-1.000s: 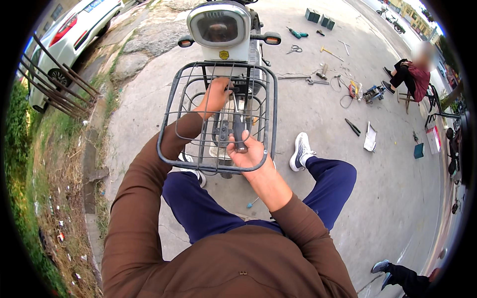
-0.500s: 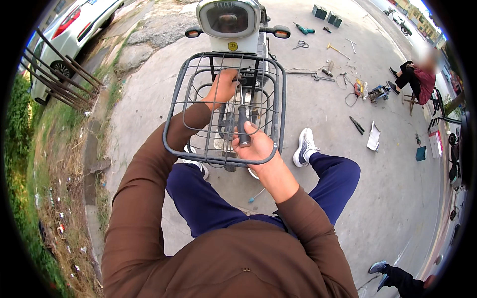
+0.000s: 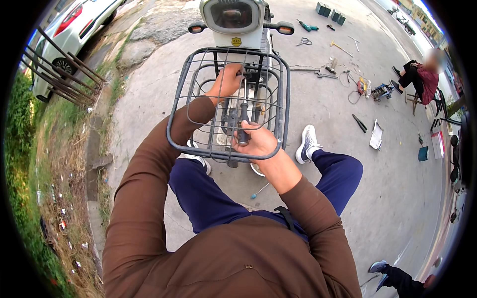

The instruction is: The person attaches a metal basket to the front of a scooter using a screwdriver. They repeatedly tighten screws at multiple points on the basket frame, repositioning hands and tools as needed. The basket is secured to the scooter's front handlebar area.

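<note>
A dark-handled screwdriver [image 3: 244, 112] stands nearly upright in my right hand [image 3: 259, 141], whose fingers and thumb wrap round the lower handle. Its metal shaft reaches up to the black bracket behind the front basket. My left hand [image 3: 228, 82] is at that bracket with its fingers curled in beside the screwdriver's tip; whatever they grip is hidden. Both hands show partly through or beside the wires of the black wire basket [image 3: 287, 89]. The basket is mounted on the front of a white electric scooter [image 3: 235, 40], under its headlight [image 3: 233, 16].
On the concrete to the right lie pliers [image 3: 359, 123], a paper sheet [image 3: 376, 135], scissors [image 3: 304, 41], a hammer [image 3: 342, 48] and a green power drill [image 3: 307, 26]. Another screwdriver [image 3: 256, 194] lies between my legs. A person [image 3: 428, 82] sits far right; a white car [image 3: 82, 35] stands left.
The view has shifted slightly, so the basket sits a little higher and further right. Both hands keep their places at the bracket and the screwdriver, with the right fingers slightly changed in their grip.
</note>
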`<state>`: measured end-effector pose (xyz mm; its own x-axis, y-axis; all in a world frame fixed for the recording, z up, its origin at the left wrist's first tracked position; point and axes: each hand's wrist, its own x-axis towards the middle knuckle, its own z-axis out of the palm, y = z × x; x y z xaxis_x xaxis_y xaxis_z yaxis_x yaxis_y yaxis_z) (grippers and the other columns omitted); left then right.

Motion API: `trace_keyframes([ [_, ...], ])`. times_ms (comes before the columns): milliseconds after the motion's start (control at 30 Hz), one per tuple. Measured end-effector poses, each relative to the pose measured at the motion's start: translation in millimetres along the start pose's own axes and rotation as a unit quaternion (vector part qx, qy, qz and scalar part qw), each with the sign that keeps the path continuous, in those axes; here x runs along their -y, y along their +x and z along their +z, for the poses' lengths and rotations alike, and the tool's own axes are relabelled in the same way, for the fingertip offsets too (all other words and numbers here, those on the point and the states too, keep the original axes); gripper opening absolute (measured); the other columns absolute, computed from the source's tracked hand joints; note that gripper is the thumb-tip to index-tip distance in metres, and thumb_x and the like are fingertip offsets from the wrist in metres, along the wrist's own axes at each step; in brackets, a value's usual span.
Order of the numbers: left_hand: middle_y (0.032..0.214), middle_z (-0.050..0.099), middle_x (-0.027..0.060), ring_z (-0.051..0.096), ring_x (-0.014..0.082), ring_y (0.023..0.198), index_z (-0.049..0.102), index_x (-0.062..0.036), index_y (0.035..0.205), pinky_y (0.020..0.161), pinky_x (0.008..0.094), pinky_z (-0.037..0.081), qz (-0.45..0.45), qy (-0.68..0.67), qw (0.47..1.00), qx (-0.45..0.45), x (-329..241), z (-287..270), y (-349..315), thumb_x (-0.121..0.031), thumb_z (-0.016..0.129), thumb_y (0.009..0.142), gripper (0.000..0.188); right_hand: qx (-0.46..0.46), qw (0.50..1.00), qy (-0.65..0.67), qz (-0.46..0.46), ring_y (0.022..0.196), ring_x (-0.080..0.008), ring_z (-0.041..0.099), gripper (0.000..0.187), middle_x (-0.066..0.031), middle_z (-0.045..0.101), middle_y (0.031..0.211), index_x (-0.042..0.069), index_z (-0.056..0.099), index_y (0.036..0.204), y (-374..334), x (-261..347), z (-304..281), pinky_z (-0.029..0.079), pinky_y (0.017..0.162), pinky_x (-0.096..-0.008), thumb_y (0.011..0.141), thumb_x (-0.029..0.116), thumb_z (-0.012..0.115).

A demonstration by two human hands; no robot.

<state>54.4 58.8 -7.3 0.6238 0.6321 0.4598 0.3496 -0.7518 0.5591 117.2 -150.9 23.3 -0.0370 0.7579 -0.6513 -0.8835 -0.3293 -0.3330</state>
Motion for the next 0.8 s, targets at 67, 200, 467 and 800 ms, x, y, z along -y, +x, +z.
trace_keyframes([
  [67,0.08,0.058,0.0171,0.057,0.0315,0.078,0.056,0.001,0.09,0.071,0.0372,0.045,-0.006,-0.002,1.0,0.003,-1,0,0,0.001,0.063,0.072,0.019,0.005,1.0,0.003,0.004,0.085,-0.0214,0.049,0.014,-0.008,0.053,0.096,0.004,0.049,0.104,0,1,0,0.049,0.072,-0.0381,0.093,0.013,0.052],
  [200,0.079,0.057,0.0174,0.057,0.0316,0.078,0.056,0.0011,0.089,0.071,0.0375,0.045,0.004,0.007,1.0,-0.008,0,1,0,0.0,0.063,0.073,0.018,0.021,1.0,-0.002,-0.001,0.08,-0.0193,0.052,0.013,-0.0077,0.052,0.091,0.005,0.048,0.1,1,1,-3,0.049,0.069,-0.0355,0.095,0.016,0.049],
  [467,0.081,0.057,0.0174,0.055,0.0335,0.08,0.055,0.0012,0.09,0.073,0.0384,0.043,0.008,0.01,1.0,-0.008,-2,1,-1,0.0,0.061,0.074,0.017,0.025,0.999,0.02,-0.005,0.079,-0.0203,0.051,0.013,-0.0117,0.053,0.094,0.002,0.049,0.1,8,4,-14,0.047,0.064,-0.0349,0.095,0.014,0.048],
  [800,0.079,0.056,0.0165,0.054,0.0321,0.077,0.055,0.0011,0.088,0.071,0.0384,0.043,0.036,0.01,0.999,-0.021,4,3,-1,0.0,0.06,0.073,0.015,0.044,0.999,0.012,-0.004,0.078,-0.0203,0.051,0.014,-0.0119,0.052,0.094,0.001,0.048,0.102,8,3,-15,0.046,0.063,-0.034,0.095,0.013,0.049],
])
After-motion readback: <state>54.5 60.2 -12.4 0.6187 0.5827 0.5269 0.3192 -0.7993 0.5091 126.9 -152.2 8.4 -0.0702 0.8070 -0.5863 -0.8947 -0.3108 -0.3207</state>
